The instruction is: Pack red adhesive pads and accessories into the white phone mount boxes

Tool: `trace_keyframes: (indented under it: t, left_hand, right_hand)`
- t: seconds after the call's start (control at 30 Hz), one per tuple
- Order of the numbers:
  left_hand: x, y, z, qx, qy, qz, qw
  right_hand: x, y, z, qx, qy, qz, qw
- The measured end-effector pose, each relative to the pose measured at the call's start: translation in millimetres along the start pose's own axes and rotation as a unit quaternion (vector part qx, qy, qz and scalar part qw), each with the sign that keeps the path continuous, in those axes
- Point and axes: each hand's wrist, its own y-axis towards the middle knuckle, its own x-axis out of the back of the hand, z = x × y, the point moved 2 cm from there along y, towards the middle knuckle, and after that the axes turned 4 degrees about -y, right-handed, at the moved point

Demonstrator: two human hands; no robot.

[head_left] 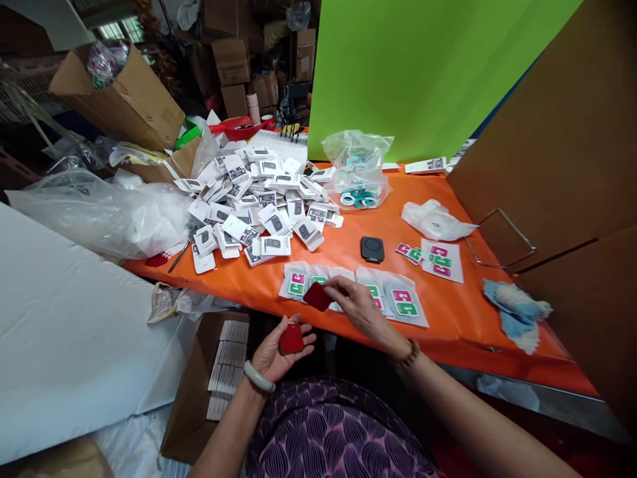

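Note:
My left hand [271, 355], palm up in front of the table edge, holds a glossy red rounded-square piece [291, 338] across its palm and fingers. Between thumb and fingertips, my right hand [361, 309] pinches a dark red flat square piece [318, 297], tilted, just above and to the right of the first. Beneath my right hand lie white sheets with pink and green stickers [405, 304] in a row along the front of the orange table [438, 318]. Farther back, a black square pad with a ring mark [372, 249] rests on the table.
A heap of small white boxes [273, 219] covers the table's left side. Behind are a clear bag with teal rings [358, 172] and a green panel [423, 73]. A blue-white cloth [517, 315] lies right. Below left stands a carton [186, 398] holding stacked white boxes.

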Motion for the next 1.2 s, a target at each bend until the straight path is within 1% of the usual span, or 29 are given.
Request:
trace_keyframes:
  t: [0.1,0.2,0.3,0.37,0.43,0.5,0.53,0.63,0.7,0.77,0.8,0.87,0.9,0.93,1.0,1.07,1.1,1.17,1.2]
  left_hand:
    - [7.2,-6,-4,-0.002,-0.005,0.001,1.0]
    - [13.7,-9,-5,-0.03,0.021,-0.002,0.999]
    - [19.4,-11,-5,-0.052,0.047,-0.012,0.997]
    - [21.6,-12,-6,-0.058,0.056,-0.017,0.997]
    - [21.6,-12,-7,-0.06,0.06,-0.018,0.996]
    - [19.3,-12,-8,-0.065,0.059,-0.019,0.996]
    - [17.2,-11,-9,-0.068,0.056,-0.02,0.996]
    - [6.5,-8,-7,-0.058,0.039,-0.006,0.998]
    - [-3.7,-4,-2,-0.04,0.039,0.016,0.998]
    - [-14.3,0,6,-0.029,0.059,0.025,0.997]
    - [-19.1,2,9,-0.025,0.075,0.023,0.997]
    - [-27.4,5,16,-0.017,0.102,0.011,0.995]
    - [-30.7,6,18,-0.013,0.11,0.003,0.994]
    - [-33.6,7,19,-0.01,0.115,-0.005,0.993]
    - [-38.4,10,17,-0.011,0.118,-0.023,0.993]
    - [-43.2,12,11,-0.014,0.114,-0.04,0.993]
    - [-46.2,14,8,-0.016,0.107,-0.045,0.993]
    - [-53.8,19,0,-0.021,0.086,-0.056,0.995]
    - [-58.9,22,-4,-0.024,0.074,-0.06,0.995]
  right_hand:
    - [-14,39,-12,-0.035,0.041,0.041,0.998]
    - [-31,66,-20,-0.053,0.067,0.082,0.993]
    - [-41,82,-23,-0.059,0.07,0.113,0.989]
    - [-41,87,-21,-0.068,0.077,0.121,0.987]
    - [-34,87,-17,-0.078,0.085,0.12,0.986]
    - [-27,78,-11,-0.078,0.098,0.14,0.982]
    - [-25,70,-6,-0.073,0.108,0.163,0.978]
    - [-24,33,9,-0.051,0.129,0.237,0.962]
    - [-27,4,18,-0.036,0.097,0.247,0.964]
    - [-28,-19,24,-0.017,0.057,0.226,0.972]
    - [-27,-25,25,-0.005,0.039,0.215,0.976]
    - [-14,-27,20,0.014,0.005,0.185,0.983]
    - [-2,-23,13,0.017,-0.013,0.163,0.986]
    - [13,-17,4,0.013,-0.033,0.137,0.99]
    - [53,2,-22,-0.012,-0.076,0.064,0.995]
    - [97,23,-53,-0.058,-0.133,-0.005,0.989]
    - [117,35,-68,-0.083,-0.165,-0.028,0.982]
    - [148,62,-93,-0.116,-0.206,-0.035,0.971]
    - [159,76,-102,-0.122,-0.219,-0.034,0.967]
